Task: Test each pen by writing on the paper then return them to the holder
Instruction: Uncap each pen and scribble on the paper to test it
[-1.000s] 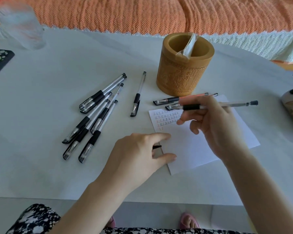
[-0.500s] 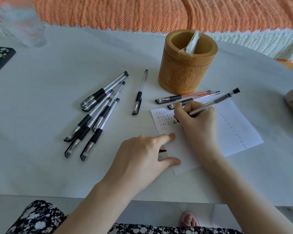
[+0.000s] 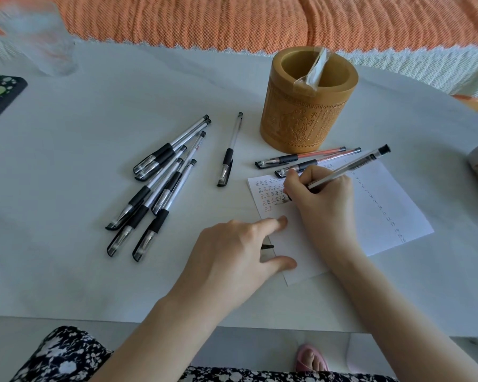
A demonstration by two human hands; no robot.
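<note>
The right hand (image 3: 319,199) holds a clear plastic pen with a black end cap (image 3: 351,168) in a writing grip. The pen's long axis goes diagonally: the tip points down and left onto the white sheet of paper (image 3: 381,213), near rows of small red marks, and the capped end points up and right. The left hand (image 3: 232,252) rests at the paper's left edge, fingers loosely spread, with a small black cap (image 3: 267,246) under it. Behind the paper stands the carved bamboo pen holder (image 3: 301,125). More capped pens (image 3: 160,186) lie on the white table (image 3: 94,106), to the left.
</note>
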